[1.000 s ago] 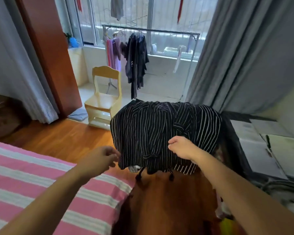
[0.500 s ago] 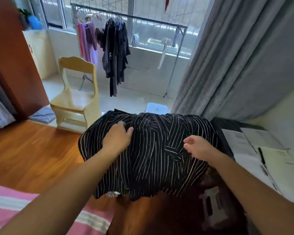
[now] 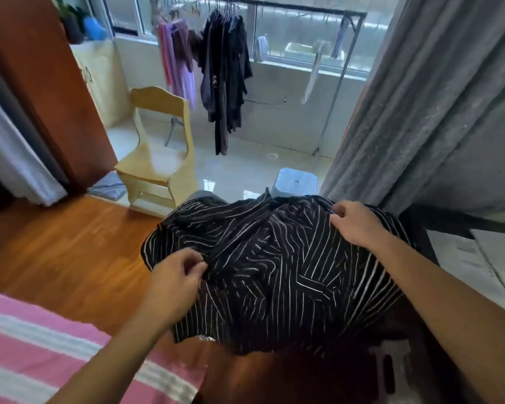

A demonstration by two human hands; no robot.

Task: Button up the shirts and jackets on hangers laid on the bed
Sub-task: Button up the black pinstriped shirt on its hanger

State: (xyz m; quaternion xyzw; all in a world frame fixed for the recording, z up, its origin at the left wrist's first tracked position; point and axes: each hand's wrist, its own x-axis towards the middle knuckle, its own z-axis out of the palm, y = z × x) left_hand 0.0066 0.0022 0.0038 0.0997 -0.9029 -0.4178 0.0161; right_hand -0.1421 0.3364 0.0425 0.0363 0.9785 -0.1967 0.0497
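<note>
A black shirt with thin white stripes (image 3: 274, 266) is held up in front of me, bunched and creased, above the wooden floor. My left hand (image 3: 175, 275) pinches its cloth at the near left edge. My right hand (image 3: 353, 223) grips the cloth at the upper right, fingers curled into it. No hanger or buttons show; the folds hide them. The bed with a pink, white and grey striped cover (image 3: 41, 345) lies at the lower left.
A pale wooden chair (image 3: 158, 150) stands past the floor edge on the balcony. A clothes rack (image 3: 303, 13) with dark and purple garments hangs there. A grey curtain (image 3: 420, 97) falls at the right, papers (image 3: 478, 258) lie below it. A blue stool (image 3: 295, 182) sits behind the shirt.
My left hand went from the top of the shirt down to its near left edge. My right hand rose to the upper right part. The shirt lies more spread and creased.
</note>
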